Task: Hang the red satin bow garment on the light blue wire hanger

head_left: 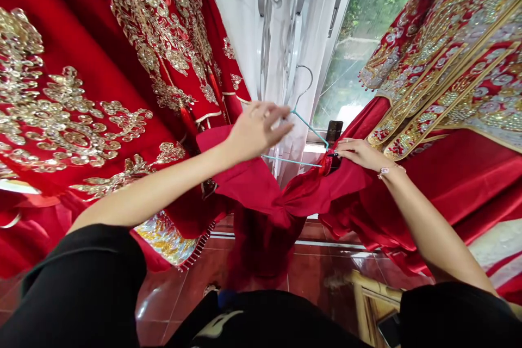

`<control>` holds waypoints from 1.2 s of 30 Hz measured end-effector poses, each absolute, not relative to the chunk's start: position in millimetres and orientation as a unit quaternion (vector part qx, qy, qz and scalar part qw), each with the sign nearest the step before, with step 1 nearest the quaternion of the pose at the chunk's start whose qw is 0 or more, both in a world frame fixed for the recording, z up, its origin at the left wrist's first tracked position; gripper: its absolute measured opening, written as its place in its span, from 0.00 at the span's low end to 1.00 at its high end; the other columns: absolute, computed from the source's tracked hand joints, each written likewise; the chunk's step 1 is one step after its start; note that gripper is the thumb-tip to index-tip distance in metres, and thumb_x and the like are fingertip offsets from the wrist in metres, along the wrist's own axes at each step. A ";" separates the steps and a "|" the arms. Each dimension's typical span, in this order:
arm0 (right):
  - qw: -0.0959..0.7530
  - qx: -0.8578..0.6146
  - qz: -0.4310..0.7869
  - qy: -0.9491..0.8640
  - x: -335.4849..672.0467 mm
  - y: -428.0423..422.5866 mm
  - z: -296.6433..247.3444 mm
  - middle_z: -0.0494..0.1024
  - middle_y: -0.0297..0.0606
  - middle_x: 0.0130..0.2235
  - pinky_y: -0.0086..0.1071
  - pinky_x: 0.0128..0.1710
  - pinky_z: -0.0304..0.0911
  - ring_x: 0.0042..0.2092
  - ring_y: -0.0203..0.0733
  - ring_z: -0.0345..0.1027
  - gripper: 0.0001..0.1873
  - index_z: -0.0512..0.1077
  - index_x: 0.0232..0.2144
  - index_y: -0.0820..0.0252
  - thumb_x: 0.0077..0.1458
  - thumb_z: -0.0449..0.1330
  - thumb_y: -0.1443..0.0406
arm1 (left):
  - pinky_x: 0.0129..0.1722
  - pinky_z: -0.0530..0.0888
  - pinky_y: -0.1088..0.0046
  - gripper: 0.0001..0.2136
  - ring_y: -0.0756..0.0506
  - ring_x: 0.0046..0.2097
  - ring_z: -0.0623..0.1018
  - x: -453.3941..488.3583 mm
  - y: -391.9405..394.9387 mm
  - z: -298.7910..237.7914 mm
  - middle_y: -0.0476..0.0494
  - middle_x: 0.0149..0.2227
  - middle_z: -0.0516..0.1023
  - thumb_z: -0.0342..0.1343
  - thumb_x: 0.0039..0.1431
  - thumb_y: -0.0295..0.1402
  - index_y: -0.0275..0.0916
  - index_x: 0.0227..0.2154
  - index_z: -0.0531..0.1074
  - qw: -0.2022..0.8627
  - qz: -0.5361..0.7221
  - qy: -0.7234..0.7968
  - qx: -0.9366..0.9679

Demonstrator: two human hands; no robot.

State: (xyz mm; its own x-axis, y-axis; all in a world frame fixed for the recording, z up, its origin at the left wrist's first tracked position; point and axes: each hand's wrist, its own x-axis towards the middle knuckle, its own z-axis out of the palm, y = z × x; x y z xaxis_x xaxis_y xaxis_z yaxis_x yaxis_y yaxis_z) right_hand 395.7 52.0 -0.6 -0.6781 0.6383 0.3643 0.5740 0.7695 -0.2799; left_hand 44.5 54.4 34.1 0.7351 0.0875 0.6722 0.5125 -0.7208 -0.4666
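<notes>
blk tee (281,318) | 2 short slvs (81,288) | pale front print (218,324) | r bracelet (384,173) | 1 l ring (266,114)

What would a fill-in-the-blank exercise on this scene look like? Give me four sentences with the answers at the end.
1. A curved metal hook tops the thin turquoise ____.
2. The hand nearer the upright phone is the person's ____ one.
3. The plain garment between the two forearms is coloured ____.
4. The person's sleeves are coloured ____.

Missing words: hanger; right; red; black.
</notes>
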 end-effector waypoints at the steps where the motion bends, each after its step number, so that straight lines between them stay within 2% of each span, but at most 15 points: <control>1: 0.218 -0.327 0.075 -0.916 392.8 50.9 -0.8 0.75 0.39 0.26 0.39 0.38 0.64 0.30 0.43 0.67 0.29 0.71 0.23 0.55 0.65 0.49 0.44 | 0.57 0.70 0.58 0.13 0.43 0.57 0.73 55.2 45.3 24.3 0.41 0.55 0.76 0.47 0.70 0.28 0.43 0.52 0.73 0.336 -0.301 -0.137 -0.882; 4: 0.205 -0.321 0.074 -0.922 386.6 47.1 0.1 0.75 0.40 0.26 0.40 0.40 0.64 0.32 0.44 0.67 0.29 0.72 0.24 0.55 0.65 0.49 0.44 | 0.68 0.63 0.56 0.17 0.44 0.64 0.70 90.9 31.7 -4.1 0.41 0.61 0.73 0.47 0.71 0.30 0.43 0.60 0.68 0.328 -0.224 -0.092 -0.913; 7: 0.207 -0.341 0.057 -0.915 386.7 41.2 0.9 0.76 0.42 0.29 0.40 0.41 0.65 0.34 0.46 0.68 0.28 0.73 0.26 0.55 0.65 0.49 0.44 | 0.71 0.58 0.53 0.21 0.41 0.69 0.64 117.3 34.3 -21.2 0.36 0.65 0.69 0.45 0.72 0.30 0.36 0.64 0.64 0.305 -0.175 -0.147 -0.925; 9: 0.212 -0.355 0.047 -0.909 388.9 35.8 0.0 0.77 0.42 0.30 0.40 0.40 0.65 0.35 0.47 0.69 0.26 0.73 0.28 0.55 0.66 0.49 0.46 | 0.71 0.57 0.52 0.22 0.41 0.71 0.62 126.4 39.6 -23.8 0.36 0.66 0.67 0.44 0.72 0.31 0.37 0.66 0.62 0.291 -0.165 -0.169 -0.927; 13: 0.246 -0.431 0.009 -0.868 394.2 25.9 -3.1 0.76 0.40 0.32 0.37 0.35 0.64 0.31 0.45 0.68 0.16 0.71 0.40 0.56 0.65 0.50 0.53 | 0.71 0.55 0.48 0.23 0.38 0.71 0.61 134.3 49.6 -17.7 0.33 0.67 0.66 0.43 0.72 0.29 0.36 0.68 0.59 0.276 -0.184 -0.228 -0.916; 16: 0.286 -0.486 -0.031 -0.825 397.2 24.5 2.5 0.75 0.38 0.31 0.37 0.33 0.63 0.30 0.45 0.69 0.16 0.67 0.48 0.57 0.64 0.52 0.55 | 0.71 0.58 0.49 0.22 0.38 0.69 0.65 136.7 54.2 -15.8 0.31 0.64 0.70 0.41 0.71 0.25 0.33 0.66 0.62 0.260 -0.180 -0.244 -0.917; 19: 0.328 -0.485 -0.055 -0.809 392.8 31.2 19.7 0.74 0.37 0.30 0.39 0.36 0.65 0.30 0.44 0.68 0.18 0.66 0.52 0.56 0.67 0.50 0.54 | 0.71 0.57 0.47 0.22 0.38 0.69 0.65 134.6 56.6 -20.9 0.30 0.64 0.70 0.42 0.70 0.25 0.32 0.64 0.64 0.231 -0.196 -0.233 -0.924; 22: 0.350 -0.463 -0.072 -0.811 375.0 45.2 40.0 0.75 0.37 0.33 0.41 0.40 0.67 0.31 0.42 0.67 0.21 0.64 0.55 0.54 0.69 0.46 0.51 | 0.71 0.55 0.47 0.24 0.36 0.72 0.59 130.2 59.8 -31.2 0.26 0.67 0.65 0.43 0.69 0.26 0.29 0.66 0.61 0.193 -0.234 -0.214 -0.929; 26: 0.319 -0.435 -0.071 -0.839 337.4 65.7 55.8 0.74 0.36 0.36 0.42 0.43 0.67 0.32 0.41 0.67 0.19 0.64 0.55 0.54 0.69 0.47 0.52 | 0.72 0.52 0.44 0.28 0.35 0.74 0.52 127.1 62.2 -49.2 0.24 0.70 0.57 0.43 0.64 0.23 0.28 0.68 0.56 0.130 -0.291 -0.193 -0.928; 29: 0.290 -0.430 -0.073 -0.852 312.1 71.3 58.7 0.71 0.35 0.33 0.39 0.42 0.65 0.31 0.40 0.66 0.16 0.65 0.54 0.54 0.70 0.49 0.55 | 0.72 0.53 0.44 0.31 0.35 0.74 0.52 124.3 50.6 -66.4 0.24 0.71 0.56 0.44 0.59 0.19 0.31 0.67 0.57 0.048 -0.322 -0.192 -0.926; 32: 0.275 -0.428 -0.078 -0.858 297.0 69.8 56.6 0.67 0.34 0.29 0.36 0.40 0.63 0.30 0.41 0.64 0.14 0.66 0.53 0.55 0.70 0.49 0.58 | 0.70 0.62 0.54 0.31 0.41 0.72 0.60 120.2 27.5 -85.5 0.29 0.70 0.59 0.41 0.61 0.19 0.39 0.68 0.55 -0.114 -0.384 -0.226 -0.888; 34: 0.279 -0.435 -0.084 -0.852 290.6 68.8 53.1 0.65 0.33 0.27 0.36 0.39 0.62 0.30 0.41 0.64 0.14 0.66 0.53 0.56 0.69 0.48 0.60 | 0.66 0.68 0.58 0.27 0.42 0.68 0.67 120.0 14.2 -95.1 0.31 0.68 0.62 0.42 0.66 0.25 0.43 0.68 0.54 -0.233 -0.408 -0.246 -0.848; 36: 0.289 -0.446 -0.090 -0.842 284.2 69.2 48.9 0.63 0.32 0.26 0.36 0.39 0.62 0.30 0.42 0.64 0.15 0.66 0.54 0.56 0.70 0.47 0.60 | 0.63 0.72 0.58 0.26 0.40 0.64 0.72 123.8 8.6 -99.8 0.30 0.66 0.66 0.50 0.68 0.33 0.42 0.67 0.55 -0.312 -0.405 -0.262 -0.819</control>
State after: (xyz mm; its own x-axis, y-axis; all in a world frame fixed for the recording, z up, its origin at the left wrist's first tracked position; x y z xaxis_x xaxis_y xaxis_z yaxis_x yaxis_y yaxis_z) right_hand 284.2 69.2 48.9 -0.4356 0.6993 0.5668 0.8032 0.5862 -0.1059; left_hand 123.8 8.6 -99.8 0.5354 0.6809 0.4997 0.1759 -0.6686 0.7225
